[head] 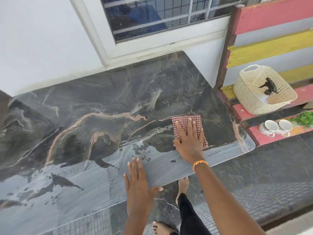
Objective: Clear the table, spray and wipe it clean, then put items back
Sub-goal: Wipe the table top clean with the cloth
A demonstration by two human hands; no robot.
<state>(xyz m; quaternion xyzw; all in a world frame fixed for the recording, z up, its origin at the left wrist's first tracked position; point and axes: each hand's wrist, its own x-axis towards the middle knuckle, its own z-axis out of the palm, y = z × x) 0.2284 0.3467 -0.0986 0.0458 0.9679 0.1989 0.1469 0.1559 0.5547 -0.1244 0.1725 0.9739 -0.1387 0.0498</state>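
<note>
The left hand (138, 181) is laid flat on the wet near edge of the dark marble table (84, 116), fingers straight and spread, nothing held. To its right and farther in, a red checked cloth (187, 123) is pressed to the tabletop under the right hand (189, 139), fingers straight. Beyond that hand, off the table, a white basket (250, 102) and two white cups (276, 127) are seen on a painted bench.

glossy marble table (105, 102), checked cloth (184, 122)

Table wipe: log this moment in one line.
phase: wiping | right hand: pressing cloth flat | left hand: flat on table | cups: off table
</note>
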